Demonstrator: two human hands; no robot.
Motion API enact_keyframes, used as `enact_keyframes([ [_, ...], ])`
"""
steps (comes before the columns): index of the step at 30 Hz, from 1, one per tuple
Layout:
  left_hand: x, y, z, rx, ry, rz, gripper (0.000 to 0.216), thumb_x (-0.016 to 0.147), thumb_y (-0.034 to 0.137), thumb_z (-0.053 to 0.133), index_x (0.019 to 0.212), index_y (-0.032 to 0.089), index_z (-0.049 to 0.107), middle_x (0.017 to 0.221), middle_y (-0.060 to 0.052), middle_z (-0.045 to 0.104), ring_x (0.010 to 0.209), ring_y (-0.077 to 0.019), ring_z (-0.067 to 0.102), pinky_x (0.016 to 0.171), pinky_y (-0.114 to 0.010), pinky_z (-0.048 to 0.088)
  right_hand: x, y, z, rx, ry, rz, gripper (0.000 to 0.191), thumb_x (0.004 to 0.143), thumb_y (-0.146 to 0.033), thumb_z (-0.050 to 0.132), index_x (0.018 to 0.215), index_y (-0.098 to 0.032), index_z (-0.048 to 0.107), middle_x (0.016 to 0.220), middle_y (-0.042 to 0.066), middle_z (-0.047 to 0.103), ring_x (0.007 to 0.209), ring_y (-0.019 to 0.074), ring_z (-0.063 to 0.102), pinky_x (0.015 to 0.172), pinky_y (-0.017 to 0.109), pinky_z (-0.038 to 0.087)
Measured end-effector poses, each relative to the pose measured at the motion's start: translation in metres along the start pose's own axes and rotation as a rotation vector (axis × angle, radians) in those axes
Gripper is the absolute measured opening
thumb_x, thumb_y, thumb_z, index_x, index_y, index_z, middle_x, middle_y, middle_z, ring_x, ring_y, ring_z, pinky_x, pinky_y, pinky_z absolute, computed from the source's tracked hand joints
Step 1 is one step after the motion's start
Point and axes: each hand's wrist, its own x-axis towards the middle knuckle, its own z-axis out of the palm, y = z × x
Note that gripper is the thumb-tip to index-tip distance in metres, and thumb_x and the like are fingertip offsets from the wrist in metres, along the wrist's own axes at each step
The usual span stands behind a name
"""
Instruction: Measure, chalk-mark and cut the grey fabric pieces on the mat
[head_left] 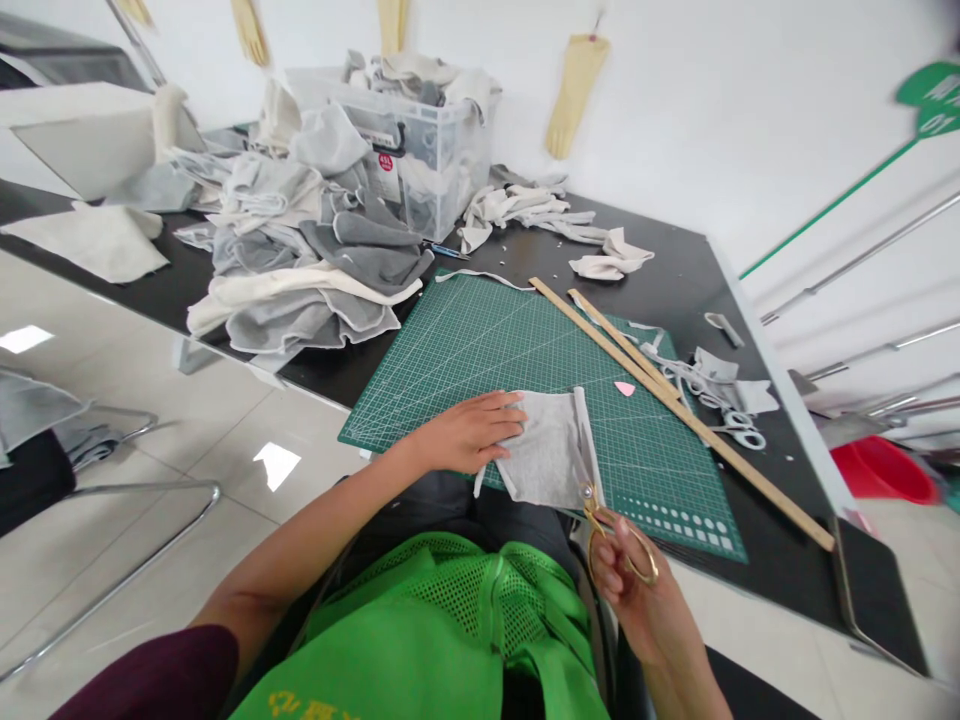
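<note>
A light grey piece of fabric (546, 445) lies at the front edge of the green cutting mat (480, 340). My left hand (476, 430) rests flat on the fabric's left side, its fingers stretched out. Gold-handled scissors (596, 512) are in my right hand (630, 575), with fingers through the handle loops. The blades point away from me along the fabric's right edge, where a narrow strip (589, 435) runs beside the main piece. A thin strip also hangs below my left fingers.
Two wooden rulers (675, 405) and a pink chalk piece (624, 388) lie on the mat. White-handled scissors (742, 430) and scraps are at right, near a phone (877, 590). Fabric piles (315, 250) and a clear bin (442, 150) stand at back left.
</note>
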Motion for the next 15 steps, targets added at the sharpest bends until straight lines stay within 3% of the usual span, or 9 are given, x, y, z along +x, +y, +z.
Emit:
enact_keyframes([
  [3, -0.004, -0.005, 0.001, -0.058, -0.019, -0.013, 0.031, 0.096, 0.027, 0.056, 0.126, 0.022, 0.063, 0.14, -0.005, 0.061, 0.149, -0.0264, 0.033, 0.121, -0.05, 0.034, 0.003, -0.001, -0.001, -0.039, -0.004, -0.009, 0.034, 0.084, -0.047, 0.075, 0.099, -0.019, 0.064, 0.067, -0.004, 0.046, 0.049, 0.0062, 0.037, 0.042, 0.018, 0.028],
  [8, -0.022, -0.005, 0.0, -0.085, -0.028, -0.099, 0.027, 0.098, 0.026, 0.052, 0.12, 0.022, 0.068, 0.129, -0.005, 0.069, 0.132, -0.0208, 0.055, 0.114, -0.04, 0.045, 0.008, -0.004, -0.005, -0.068, 0.013, -0.017, 0.035, 0.083, -0.046, 0.077, 0.101, -0.019, 0.065, 0.067, -0.005, 0.047, 0.049, 0.0057, 0.038, 0.042, 0.018, 0.029],
  [15, -0.046, 0.001, -0.01, -0.01, -0.032, -0.141, 0.033, 0.098, 0.027, 0.053, 0.128, 0.02, 0.064, 0.133, -0.006, 0.066, 0.137, -0.0229, 0.051, 0.117, -0.042, 0.041, 0.012, 0.006, -0.003, -0.098, 0.023, -0.046, 0.034, 0.083, -0.045, 0.077, 0.103, -0.023, 0.061, 0.068, -0.005, 0.051, 0.049, 0.0074, 0.043, 0.043, 0.019, 0.033],
])
